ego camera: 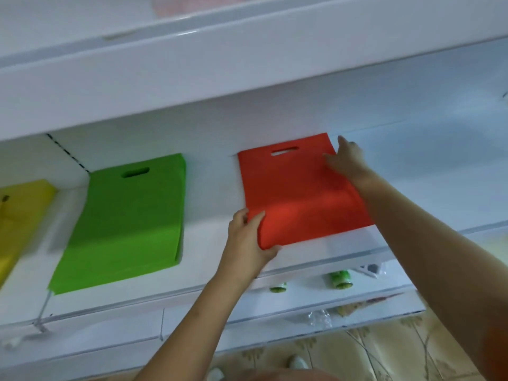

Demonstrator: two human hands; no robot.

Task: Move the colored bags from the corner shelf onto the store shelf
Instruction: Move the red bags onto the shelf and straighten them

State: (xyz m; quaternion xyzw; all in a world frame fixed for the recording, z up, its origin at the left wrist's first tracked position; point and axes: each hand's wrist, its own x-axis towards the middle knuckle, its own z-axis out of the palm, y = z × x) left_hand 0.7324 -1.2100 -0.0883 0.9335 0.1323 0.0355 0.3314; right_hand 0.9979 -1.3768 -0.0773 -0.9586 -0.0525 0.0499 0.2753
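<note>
An orange-red bag (297, 193) with a cut-out handle lies flat on the white store shelf (209, 193), its handle end toward the back wall. My left hand (248, 240) grips its near left corner, thumb on top and fingers under. My right hand (347, 160) rests on the bag's far right edge with fingers stretched toward the back wall. A stack of green bags (123, 221) lies to the left on the same shelf. Further left, a yellow bag (19, 215) shows at the frame's edge.
A white shelf board (220, 64) hangs close above. Below the front rail (302, 266), a lower shelf holds green-labelled containers (339, 279) and clear plastic packaging (319, 318). A patterned tile floor (384, 350) lies beneath. Bare shelf extends right of the orange-red bag.
</note>
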